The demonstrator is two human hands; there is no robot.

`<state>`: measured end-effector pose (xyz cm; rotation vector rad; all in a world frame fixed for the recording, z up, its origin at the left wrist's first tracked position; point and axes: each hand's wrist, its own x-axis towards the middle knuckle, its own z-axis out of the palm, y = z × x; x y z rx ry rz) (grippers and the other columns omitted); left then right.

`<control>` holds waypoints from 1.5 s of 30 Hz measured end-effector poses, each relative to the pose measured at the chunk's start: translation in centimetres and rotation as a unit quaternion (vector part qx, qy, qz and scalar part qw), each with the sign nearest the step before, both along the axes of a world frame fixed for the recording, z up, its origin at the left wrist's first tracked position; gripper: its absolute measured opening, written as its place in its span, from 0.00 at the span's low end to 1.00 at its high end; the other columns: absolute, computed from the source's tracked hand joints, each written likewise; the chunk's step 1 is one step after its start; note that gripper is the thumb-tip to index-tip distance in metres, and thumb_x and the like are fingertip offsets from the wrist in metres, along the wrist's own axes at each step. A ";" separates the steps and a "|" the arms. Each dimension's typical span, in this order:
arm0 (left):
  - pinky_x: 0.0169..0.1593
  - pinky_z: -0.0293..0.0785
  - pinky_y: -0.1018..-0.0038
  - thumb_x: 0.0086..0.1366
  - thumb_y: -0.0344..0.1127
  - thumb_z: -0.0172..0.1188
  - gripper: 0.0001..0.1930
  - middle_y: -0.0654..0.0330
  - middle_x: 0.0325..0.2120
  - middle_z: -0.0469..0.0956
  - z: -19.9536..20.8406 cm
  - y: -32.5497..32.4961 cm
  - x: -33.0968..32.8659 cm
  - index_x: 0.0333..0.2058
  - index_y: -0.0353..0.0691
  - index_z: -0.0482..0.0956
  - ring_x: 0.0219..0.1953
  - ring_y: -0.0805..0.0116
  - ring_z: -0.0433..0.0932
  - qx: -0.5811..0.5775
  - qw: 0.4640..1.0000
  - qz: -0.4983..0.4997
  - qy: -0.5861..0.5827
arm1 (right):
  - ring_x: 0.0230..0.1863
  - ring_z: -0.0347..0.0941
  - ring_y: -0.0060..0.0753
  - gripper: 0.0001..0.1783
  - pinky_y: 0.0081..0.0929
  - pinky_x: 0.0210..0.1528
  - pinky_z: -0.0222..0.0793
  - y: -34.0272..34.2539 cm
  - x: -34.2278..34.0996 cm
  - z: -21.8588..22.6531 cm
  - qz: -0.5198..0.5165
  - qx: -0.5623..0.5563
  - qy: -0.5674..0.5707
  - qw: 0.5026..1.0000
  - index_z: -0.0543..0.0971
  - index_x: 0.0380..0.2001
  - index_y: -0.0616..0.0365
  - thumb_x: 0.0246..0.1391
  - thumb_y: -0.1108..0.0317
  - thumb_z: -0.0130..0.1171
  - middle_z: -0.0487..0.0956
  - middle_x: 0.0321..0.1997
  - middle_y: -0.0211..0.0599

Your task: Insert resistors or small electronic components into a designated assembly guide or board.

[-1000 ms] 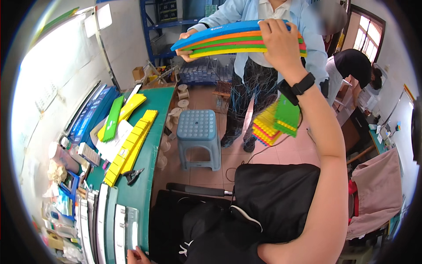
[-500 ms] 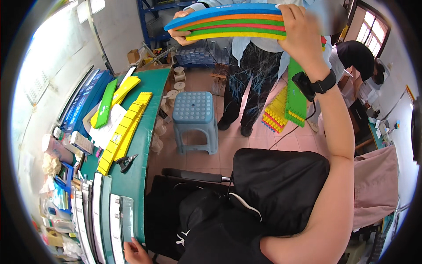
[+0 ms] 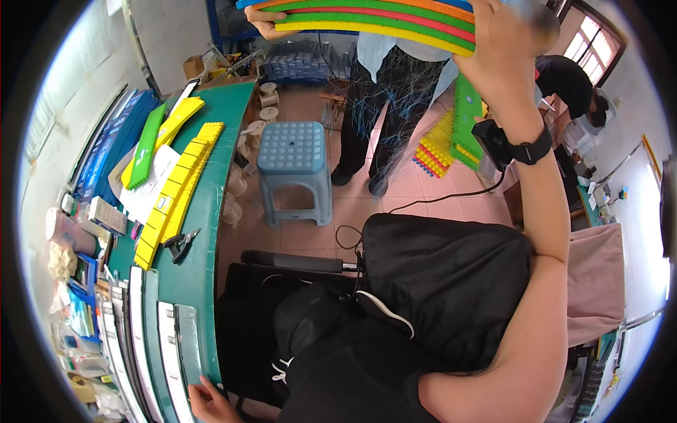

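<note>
At the top, my right hand [image 3: 499,63], with a black band and a small dark device on its wrist, grips the right end of a stack of long foam strips [image 3: 377,21]. The strips are blue, orange, green, red and yellow, and the upper frame edge cuts them off. Another person's hand [image 3: 265,24] holds their left end. Down at the lower left, my left hand [image 3: 209,403] is at the green table's edge beside a clear strip-shaped case [image 3: 187,342]. Its fingers are slightly bent and apart, with nothing visible in them.
Yellow strips [image 3: 176,194], a green strip [image 3: 147,146] and black-handled nippers [image 3: 181,246] lie on the green table [image 3: 204,233]. A blue stool [image 3: 293,151] stands ahead. More strips [image 3: 438,144] are beyond it to the right. A black chair armrest [image 3: 296,261] is beside me.
The strip stack has risen partly out of the top of the view, with my right hand still on it. The table and stool have shifted leftward in view. My left hand stays by the table edge.
</note>
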<state>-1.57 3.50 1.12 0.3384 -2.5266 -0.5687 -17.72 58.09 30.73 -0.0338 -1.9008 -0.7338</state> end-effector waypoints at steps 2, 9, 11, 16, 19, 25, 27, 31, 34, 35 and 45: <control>0.24 0.65 0.67 0.65 0.37 0.68 0.19 0.57 0.14 0.69 0.2 0.3 0.0 0.21 0.36 0.72 0.17 0.65 0.63 0.009 1.000 0.006 -0.002 | 0.53 0.72 0.44 0.32 0.42 0.56 0.61 -0.1 0.1 0.0 0.002 -0.002 -0.020 1.000 0.75 0.48 0.60 0.34 0.65 0.71 0.76 0.45 0.41; 0.24 0.65 0.67 0.65 0.38 0.69 0.19 0.58 0.14 0.69 0.3 0.6 -0.1 0.20 0.36 0.72 0.17 0.66 0.63 0.009 1.000 0.017 -0.008 | 0.52 0.73 0.45 0.31 0.41 0.55 0.62 -0.3 -0.6 -0.6 0.021 -0.002 -0.012 1.000 0.75 0.47 0.61 0.36 0.64 0.70 0.76 0.44 0.43; 0.24 0.65 0.68 0.65 0.37 0.69 0.19 0.58 0.14 0.69 0.2 0.4 -0.1 0.20 0.36 0.72 0.17 0.66 0.63 0.004 1.000 0.015 -0.007 | 0.52 0.73 0.46 0.30 0.41 0.55 0.62 -0.4 -0.6 -0.7 0.039 -0.007 -0.013 0.999 0.75 0.47 0.62 0.37 0.65 0.70 0.76 0.44 0.43; 0.24 0.64 0.69 0.65 0.35 0.69 0.18 0.59 0.14 0.69 0.0 0.3 -0.1 0.20 0.36 0.72 0.17 0.68 0.62 0.013 1.000 -0.001 0.004 | 0.52 0.73 0.46 0.30 0.41 0.55 0.63 -0.6 -1.2 -1.1 0.056 -0.001 0.004 0.998 0.75 0.47 0.62 0.37 0.66 0.69 0.76 0.44 0.44; 0.23 0.63 0.70 0.64 0.34 0.70 0.18 0.59 0.14 0.68 -0.1 0.3 -0.2 0.20 0.36 0.71 0.17 0.70 0.61 0.028 0.999 -0.002 0.017 | 0.51 0.73 0.47 0.30 0.42 0.54 0.63 -1.1 -0.8 -0.7 0.051 -0.002 -0.011 0.999 0.75 0.47 0.62 0.37 0.66 0.69 0.76 0.44 0.44; 0.23 0.63 0.70 0.64 0.35 0.70 0.19 0.59 0.13 0.67 0.2 0.3 -0.1 0.20 0.35 0.71 0.17 0.70 0.61 0.019 1.000 0.006 -0.005 | 0.51 0.73 0.47 0.29 0.42 0.54 0.63 -1.1 -1.0 -0.8 0.065 -0.003 -0.018 0.998 0.76 0.46 0.62 0.38 0.65 0.69 0.77 0.44 0.44; 0.23 0.62 0.69 0.64 0.35 0.70 0.19 0.59 0.13 0.67 -0.1 0.1 0.0 0.20 0.34 0.71 0.17 0.69 0.60 0.017 1.000 0.004 0.002 | 0.51 0.73 0.47 0.29 0.42 0.54 0.63 -1.1 -1.1 -0.9 0.076 -0.001 -0.019 0.997 0.76 0.46 0.62 0.38 0.64 0.69 0.77 0.44 0.44; 0.23 0.62 0.69 0.64 0.35 0.70 0.19 0.59 0.13 0.66 0.1 0.3 -0.1 0.20 0.34 0.71 0.17 0.69 0.60 0.024 1.000 -0.001 0.012 | 0.51 0.73 0.47 0.29 0.42 0.54 0.63 -1.2 -1.3 -1.1 0.084 -0.001 -0.020 0.996 0.76 0.47 0.62 0.39 0.62 0.70 0.77 0.44 0.44; 0.23 0.62 0.69 0.64 0.35 0.70 0.19 0.59 0.13 0.67 -0.1 0.1 -0.1 0.20 0.35 0.71 0.17 0.69 0.60 0.009 1.000 -0.001 0.009 | 0.51 0.73 0.47 0.30 0.42 0.54 0.63 -1.4 -1.3 -1.2 0.084 -0.001 -0.021 0.996 0.76 0.47 0.62 0.39 0.61 0.71 0.78 0.45 0.44; 0.23 0.62 0.69 0.64 0.35 0.70 0.19 0.59 0.13 0.67 -0.1 0.1 -0.1 0.20 0.35 0.71 0.17 0.69 0.60 0.015 1.000 0.000 0.007 | 0.51 0.74 0.47 0.31 0.42 0.55 0.63 -1.5 -1.3 -1.3 0.088 -0.003 -0.019 0.996 0.76 0.47 0.62 0.39 0.60 0.71 0.78 0.45 0.44; 0.23 0.63 0.69 0.64 0.33 0.69 0.19 0.59 0.13 0.68 0.2 0.4 -0.2 0.20 0.35 0.71 0.16 0.69 0.62 0.022 1.000 0.000 0.005 | 0.52 0.74 0.47 0.31 0.41 0.56 0.63 -1.8 -1.7 -1.2 0.089 0.004 -0.020 0.996 0.76 0.47 0.62 0.37 0.60 0.73 0.78 0.46 0.45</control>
